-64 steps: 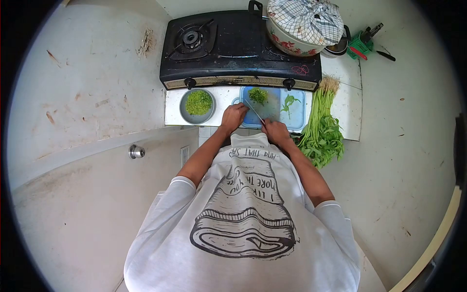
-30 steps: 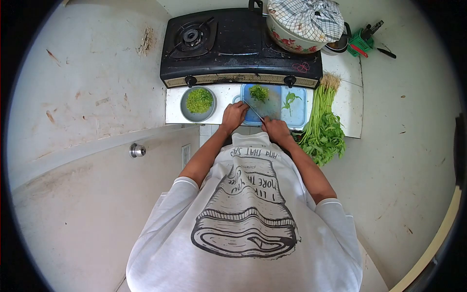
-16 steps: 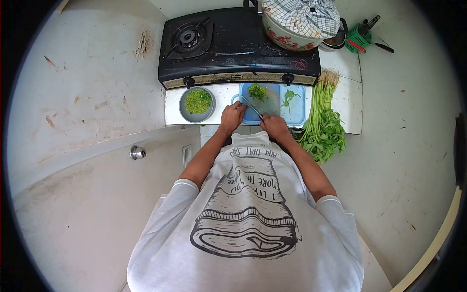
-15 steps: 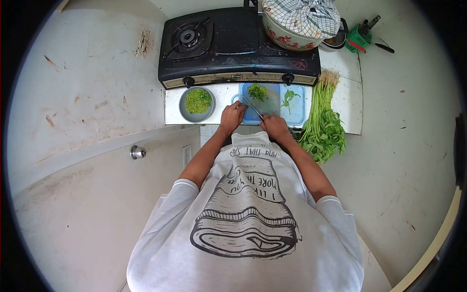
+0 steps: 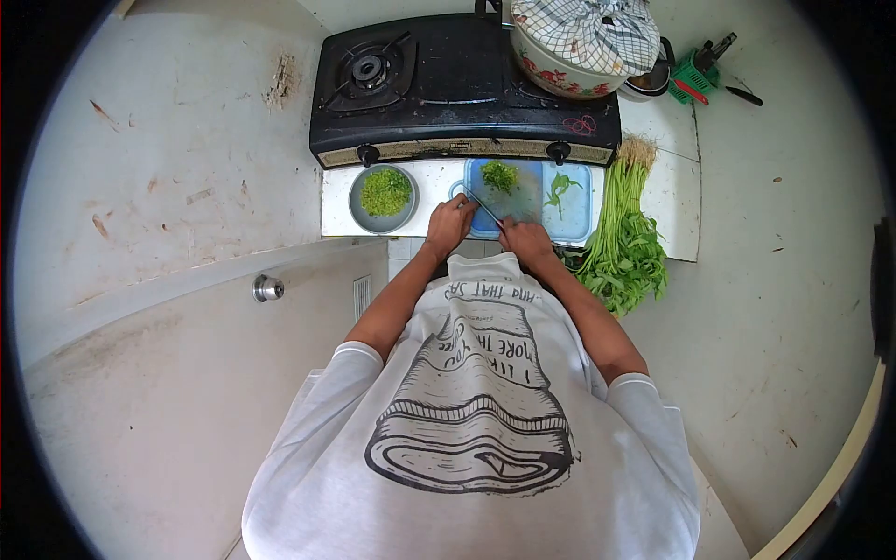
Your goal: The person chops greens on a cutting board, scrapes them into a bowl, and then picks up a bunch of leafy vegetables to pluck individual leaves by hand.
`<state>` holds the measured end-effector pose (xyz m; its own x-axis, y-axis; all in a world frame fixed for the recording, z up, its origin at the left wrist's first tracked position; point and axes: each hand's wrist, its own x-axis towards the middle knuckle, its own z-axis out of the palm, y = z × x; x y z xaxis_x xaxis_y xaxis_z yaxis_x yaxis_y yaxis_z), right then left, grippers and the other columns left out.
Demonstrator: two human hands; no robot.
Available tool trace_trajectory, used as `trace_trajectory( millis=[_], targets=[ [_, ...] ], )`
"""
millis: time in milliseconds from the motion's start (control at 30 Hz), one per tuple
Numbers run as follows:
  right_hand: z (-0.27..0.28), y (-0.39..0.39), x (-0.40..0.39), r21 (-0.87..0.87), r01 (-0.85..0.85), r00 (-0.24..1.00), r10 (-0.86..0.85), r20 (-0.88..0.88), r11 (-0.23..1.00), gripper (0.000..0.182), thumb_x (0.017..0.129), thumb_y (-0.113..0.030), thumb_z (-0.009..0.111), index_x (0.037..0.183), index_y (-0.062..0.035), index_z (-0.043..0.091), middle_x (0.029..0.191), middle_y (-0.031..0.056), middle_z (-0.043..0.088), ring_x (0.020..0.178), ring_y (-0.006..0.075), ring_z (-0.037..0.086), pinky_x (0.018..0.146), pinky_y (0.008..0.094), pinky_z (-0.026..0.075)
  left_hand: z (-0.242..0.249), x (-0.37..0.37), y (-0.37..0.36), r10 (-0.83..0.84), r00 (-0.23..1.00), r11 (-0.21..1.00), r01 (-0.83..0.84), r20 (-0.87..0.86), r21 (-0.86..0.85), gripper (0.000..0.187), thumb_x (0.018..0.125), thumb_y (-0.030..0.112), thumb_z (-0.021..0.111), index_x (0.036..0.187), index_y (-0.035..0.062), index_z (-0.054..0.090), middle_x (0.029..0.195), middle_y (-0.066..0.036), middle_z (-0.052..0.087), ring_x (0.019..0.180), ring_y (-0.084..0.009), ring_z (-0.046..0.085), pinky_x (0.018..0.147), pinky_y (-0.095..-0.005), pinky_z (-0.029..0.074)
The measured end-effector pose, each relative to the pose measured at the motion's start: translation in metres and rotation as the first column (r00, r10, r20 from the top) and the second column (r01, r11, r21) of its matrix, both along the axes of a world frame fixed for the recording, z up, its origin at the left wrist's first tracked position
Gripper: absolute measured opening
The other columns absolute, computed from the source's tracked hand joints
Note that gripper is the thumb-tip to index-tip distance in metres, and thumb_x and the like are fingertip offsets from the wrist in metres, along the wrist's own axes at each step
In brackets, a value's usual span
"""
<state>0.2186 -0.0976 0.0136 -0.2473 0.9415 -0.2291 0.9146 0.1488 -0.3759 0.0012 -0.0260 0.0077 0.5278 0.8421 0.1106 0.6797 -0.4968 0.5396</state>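
My right hand [image 5: 528, 240] is closed round the handle of a knife [image 5: 484, 209], whose blade points up and left over the blue cutting board [image 5: 519, 222]. At the board's left edge my left hand [image 5: 452, 222] has its fingers bent together beside the blade tip; what they hold, if anything, is too small to make out. Chopped greens [image 5: 499, 175] lie in a small heap at the top of the board, and a leafy sprig [image 5: 561, 189] rests on its right part.
A grey bowl [image 5: 409, 218] of chopped greens [image 5: 385, 191] stands left. Behind is a black stove [image 5: 457, 117] with a cloth-topped pot [image 5: 569, 79]. A leafy bunch [image 5: 621, 233] hangs over the counter's front edge at right, and a green basket [image 5: 693, 79] stands at back right.
The view has shifted slightly, so the counter and stove appear a little further right. Both hands and the knife keep nearly the same place over the board.
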Motion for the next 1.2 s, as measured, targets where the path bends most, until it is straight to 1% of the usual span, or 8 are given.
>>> trace_trajectory(
  millis=[167, 267, 367, 567, 867, 967, 1067, 1200],
  targets=[
    [0.0, -0.006, 0.007, -0.046, 0.038, 0.999, -0.039, -0.017, 0.998, 0.033, 0.101, -0.032, 0.055, 0.103, 0.0005, 0.059, 0.073, 0.0243, 0.071, 0.068, 0.0426, 0.071, 0.063, 0.0533, 0.057, 0.0, 0.001, 0.001, 0.02, 0.999, 1.0, -0.019, 0.035, -0.017, 0.019, 0.089, 0.009, 0.068, 0.105, 0.0121, 0.078, 0.092, -0.01, 0.068, 0.076, -0.0342, 0.069, 0.07, -0.0451, 0.057],
    [0.005, -0.006, 0.008, -0.057, 0.033, 0.998, -0.036, -0.043, 0.998, 0.034, 0.101, -0.033, 0.056, 0.104, 0.0004, 0.058, 0.076, 0.0251, 0.071, 0.072, 0.0431, 0.072, 0.067, 0.0544, 0.057, 0.006, 0.002, 0.001, 0.017, 1.0, 0.998, -0.017, 0.01, -0.054, 0.02, 0.092, 0.009, 0.064, 0.105, 0.0105, 0.078, 0.093, -0.01, 0.069, 0.078, -0.0349, 0.07, 0.073, -0.0462, 0.057],
    [0.002, -0.007, 0.008, -0.088, -0.005, 0.998, 0.0, -0.064, 0.996, 0.035, 0.1, -0.034, 0.056, 0.105, 0.0008, 0.057, 0.077, 0.0252, 0.071, 0.074, 0.0434, 0.072, 0.069, 0.055, 0.057, 0.006, 0.002, 0.002, 0.016, 1.0, 0.999, -0.015, 0.015, -0.047, 0.019, 0.092, 0.01, 0.065, 0.105, 0.0109, 0.078, 0.092, -0.01, 0.069, 0.078, -0.0349, 0.069, 0.073, -0.0463, 0.057],
    [0.005, -0.008, 0.008, -0.086, -0.008, 0.999, 0.004, -0.042, 0.996, 0.035, 0.1, -0.034, 0.056, 0.105, 0.0014, 0.057, 0.076, 0.0251, 0.071, 0.073, 0.0435, 0.072, 0.069, 0.0544, 0.057, 0.009, 0.004, 0.001, 0.037, 0.999, 0.998, -0.035, 0.035, -0.045, 0.013, 0.092, 0.01, 0.065, 0.099, 0.0097, 0.076, 0.091, -0.011, 0.068, 0.077, -0.0354, 0.068, 0.073, -0.0477, 0.056],
    [-0.005, -0.006, 0.002, -0.012, 0.012, 1.0, -0.012, -0.01, 1.0, 0.033, 0.098, -0.032, 0.058, 0.102, 0.0006, 0.058, 0.071, 0.0228, 0.071, 0.065, 0.0421, 0.072, 0.061, 0.0534, 0.058, 0.005, 0.002, 0.003, 0.022, 1.0, 0.998, -0.021, 0.013, -0.061, 0.012, 0.09, 0.011, 0.066, 0.098, 0.0096, 0.075, 0.091, -0.011, 0.067, 0.077, -0.0362, 0.068, 0.073, -0.0479, 0.056],
    [-0.003, -0.005, 0.003, 0.004, 0.001, 1.0, -0.001, -0.023, 1.0, 0.034, 0.099, -0.033, 0.057, 0.102, 0.0006, 0.058, 0.072, 0.0232, 0.071, 0.067, 0.0423, 0.072, 0.063, 0.0535, 0.058, 0.007, 0.002, 0.001, 0.027, 1.0, 0.998, -0.028, -0.006, -0.051, 0.013, 0.091, 0.01, 0.066, 0.098, 0.0089, 0.076, 0.093, -0.011, 0.068, 0.077, -0.0362, 0.068, 0.073, -0.0476, 0.056],
    [0.003, -0.009, 0.005, -0.014, 0.043, 0.996, -0.044, -0.073, 0.999, 0.034, 0.099, -0.033, 0.056, 0.103, 0.0008, 0.057, 0.072, 0.0237, 0.07, 0.068, 0.043, 0.072, 0.064, 0.054, 0.058, 0.003, -0.001, -0.001, 0.017, 0.998, 0.999, -0.014, 0.061, -0.043, 0.014, 0.091, 0.009, 0.065, 0.1, 0.0083, 0.076, 0.097, -0.01, 0.069, 0.078, -0.0361, 0.069, 0.074, -0.0468, 0.057],
    [0.001, -0.011, 0.009, -0.056, 0.038, 0.997, -0.042, -0.061, 0.998, 0.034, 0.1, -0.033, 0.055, 0.103, 0.0011, 0.057, 0.074, 0.0251, 0.071, 0.07, 0.0434, 0.072, 0.066, 0.0547, 0.057, 0.002, -0.001, -0.004, 0.031, 0.997, 0.999, -0.029, 0.067, -0.04, 0.015, 0.092, 0.008, 0.064, 0.101, 0.0082, 0.077, 0.099, -0.01, 0.07, 0.08, -0.0356, 0.07, 0.074, -0.0461, 0.057]
  ],
)
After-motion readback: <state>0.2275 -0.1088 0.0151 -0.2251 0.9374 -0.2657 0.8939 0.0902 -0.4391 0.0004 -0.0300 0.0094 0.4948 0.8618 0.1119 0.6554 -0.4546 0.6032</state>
